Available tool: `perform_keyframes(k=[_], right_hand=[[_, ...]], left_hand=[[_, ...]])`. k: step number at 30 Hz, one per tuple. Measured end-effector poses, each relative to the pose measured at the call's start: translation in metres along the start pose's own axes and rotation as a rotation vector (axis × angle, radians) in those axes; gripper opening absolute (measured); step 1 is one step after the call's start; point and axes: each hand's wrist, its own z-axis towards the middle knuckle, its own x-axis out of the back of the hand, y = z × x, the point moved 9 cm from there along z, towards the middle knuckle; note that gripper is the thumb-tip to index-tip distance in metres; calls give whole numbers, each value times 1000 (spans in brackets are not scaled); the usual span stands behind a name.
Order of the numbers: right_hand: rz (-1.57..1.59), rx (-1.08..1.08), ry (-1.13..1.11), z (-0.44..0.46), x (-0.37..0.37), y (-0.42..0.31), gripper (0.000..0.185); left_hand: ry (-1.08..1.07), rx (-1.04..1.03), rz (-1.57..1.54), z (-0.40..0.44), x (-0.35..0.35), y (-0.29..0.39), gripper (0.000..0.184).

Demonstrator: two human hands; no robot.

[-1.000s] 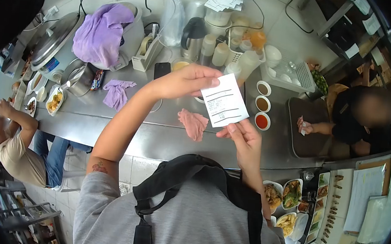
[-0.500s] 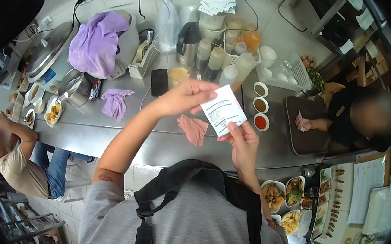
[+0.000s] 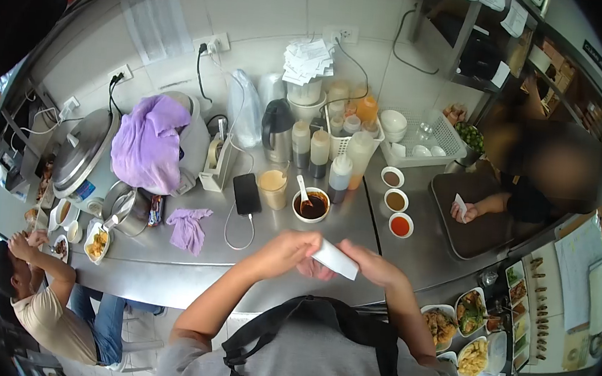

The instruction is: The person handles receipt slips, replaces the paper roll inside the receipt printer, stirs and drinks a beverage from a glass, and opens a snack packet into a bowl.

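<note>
Low in front of my chest, both hands hold a white paper slip [image 3: 336, 260], a receipt whose printed side is out of sight. My left hand [image 3: 288, 253] is closed on its left end, and my right hand [image 3: 374, 267] pinches the right end. Just beyond them on the steel counter [image 3: 264, 281] stands a white bowl of dark sauce [image 3: 311, 205] with a white spoon in it. To its left are a cup of tan liquid [image 3: 272, 188] and a black phone [image 3: 247, 194] on a white cable.
Squeeze bottles [image 3: 340, 175] and a thermos [image 3: 277, 130] stand behind the bowl. Three small sauce bowls [image 3: 396, 200] sit to the right. Beyond, a person's hand [image 3: 465, 211] holds paper over a brown tray [image 3: 454, 234]. A lilac cloth [image 3: 187, 228] lies left; another person sits far left.
The receipt has come down towards my chest and tilted, its print no longer showing. My view has risen, and the sauce bowl is now uncovered. The pink cloth is no longer visible.
</note>
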Motion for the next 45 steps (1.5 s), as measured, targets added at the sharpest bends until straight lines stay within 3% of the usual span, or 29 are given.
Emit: perform_keyframes(k=[2, 5, 10, 13, 16, 19, 20, 23, 24, 25, 27, 28, 29, 31, 32, 34, 41, 43, 45], right_hand=[[-98, -29, -156, 4, -18, 5, 56], [-5, -127, 60, 9, -4, 13, 49], [-317, 49, -11, 5, -6, -11, 41], [-376, -164, 34, -6, 41, 11, 37], [-716, 129, 284, -8, 62, -27, 34], [-700, 344, 196, 5, 9, -70, 37], [-833, 434, 182, 12, 4, -71, 36], [-921, 157, 139, 40, 19, -79, 32], [-896, 459, 188, 40, 20, -101, 29], [-939, 427, 186, 42, 22, -116, 26], [-848, 302, 254, 46, 42, -142, 26], [-844, 358, 391, 42, 57, -175, 26], [-695, 532, 547, 35, 70, -225, 30], [-285, 631, 675, 33, 118, -310, 32], [-174, 919, 543, 25, 125, -353, 34], [-156, 999, 638, 30, 161, -405, 35], [-59, 1093, 634, 63, 234, -509, 36], [38, 1061, 674, 69, 235, -515, 25], [-1, 1009, 644, 74, 222, -501, 40]], left_hand=[[-13, -43, 35, 2, -12, 3, 17], [21, -59, 86, 7, -8, 5, 16], [177, -117, 237, -6, 12, -9, 9], [303, -116, 146, -12, 35, -18, 10], [411, -55, 84, -13, 57, -34, 18], [391, -5, 36, -3, 43, -8, 34], [377, -44, 64, 2, 43, -12, 50], [553, -3, 119, 0, 59, 5, 54], [601, -9, 68, 0, 65, 4, 59], [642, -89, 30, 1, 69, 11, 58], [723, -244, -52, -1, 73, 24, 58], [763, -286, -39, -3, 76, 28, 61], [742, -255, -25, -1, 77, 26, 61], [697, -191, -2, -5, 77, 18, 62], [671, -157, 31, -6, 75, 9, 61], [637, -100, 3, -11, 66, -14, 61], [680, 110, 4, -62, 62, -95, 62], [718, 185, 86, -78, 65, -107, 63], [751, 219, 111, -83, 64, -118, 63]])
